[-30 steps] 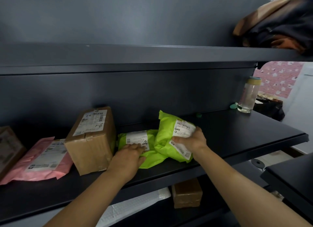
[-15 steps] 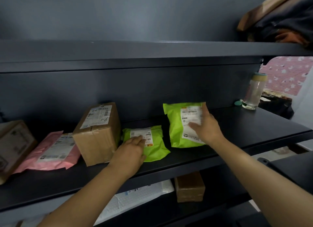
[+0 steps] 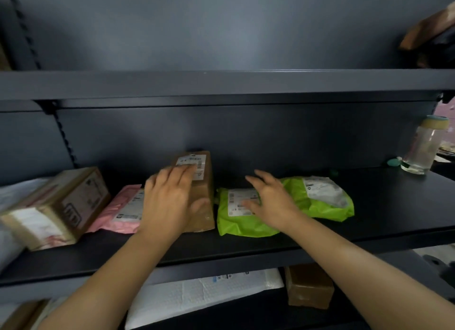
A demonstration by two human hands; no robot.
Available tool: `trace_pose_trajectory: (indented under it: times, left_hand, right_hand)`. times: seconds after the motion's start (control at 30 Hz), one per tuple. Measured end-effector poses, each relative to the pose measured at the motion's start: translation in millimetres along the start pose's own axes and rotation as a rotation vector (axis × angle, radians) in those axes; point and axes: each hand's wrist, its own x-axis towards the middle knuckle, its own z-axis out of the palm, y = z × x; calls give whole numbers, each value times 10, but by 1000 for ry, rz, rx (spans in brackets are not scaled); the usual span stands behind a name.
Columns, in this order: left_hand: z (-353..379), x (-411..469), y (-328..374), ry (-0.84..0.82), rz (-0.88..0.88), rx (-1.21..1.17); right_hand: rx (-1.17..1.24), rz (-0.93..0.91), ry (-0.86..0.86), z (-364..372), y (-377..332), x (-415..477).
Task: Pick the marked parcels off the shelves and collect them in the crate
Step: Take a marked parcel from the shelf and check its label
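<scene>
On the dark middle shelf (image 3: 369, 231) lie several parcels. My left hand (image 3: 170, 199) grips a small brown box (image 3: 200, 182) with a white label, fingers over its top and thumb on its front face. My right hand (image 3: 270, 201) hovers with spread fingers over a green bag (image 3: 238, 219) with a white label; whether it touches the bag is unclear. A second green bag (image 3: 325, 201) lies flat to the right. A pink mailer (image 3: 123, 211) lies left of the brown box. No crate is in view.
A larger taped cardboard box (image 3: 56, 209) sits at the shelf's left end. A clear bottle (image 3: 423, 147) stands at the far right. On the lower shelf lie a white padded mailer (image 3: 197, 295) and a brown box (image 3: 310, 288). Cloth (image 3: 433, 32) lies on the upper shelf.
My right hand let go of the right green bag, which now lies flat, and moved left over the other green bag. My left hand shifted from that bag onto the brown box.
</scene>
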Motion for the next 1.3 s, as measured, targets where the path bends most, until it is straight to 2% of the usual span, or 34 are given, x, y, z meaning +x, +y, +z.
trace_pose_trajectory:
  times: [0.13,0.2,0.3,0.43,0.5,0.6,0.7,0.87,1.0,1.07,1.2,1.3]
  left_hand:
    - [24,-95,-259,-151,-243,-115]
    - [58,-130,-345,-208,-306,-260]
    - [47,-165,-402,-243,-311,-405]
    - [93,-225,-453,-225,-239,-431]
    - [124,-246,-451,-196,-217,-485]
    - [141,-243,-433,-119,-208,-574]
    - [133,-264,-423,-55,-179,-580]
    - [85,-314,-404,36,-148,-528]
    - [-3,-264,-398,45,-174,-567]
    - [-24,-240,-400,-17,-194,-605]
    - [-17,-224,-359,-191,-183,-638]
    - [15,-212,-374,-220,-208,-643]
  right_hand:
    - [318,139,-73,145,-408,114]
    - [356,181,-73,198,-587,209]
    - [425,224,-69,260,-777,349]
    - [691,328,-48,296,-877,410]
    - [690,348,-26,309,-841,408]
    - [836,375,-28,276,-771,355]
    - [931,323,-19,220,-683,252]
    - [915,144,79,233,-615,120]
    - [851,92,110,203,-668,140]
    - [780,105,86,203,-674,168]
    - [407,162,-31,230,-712,227]
    - [403,155,-27,239,-752,237]
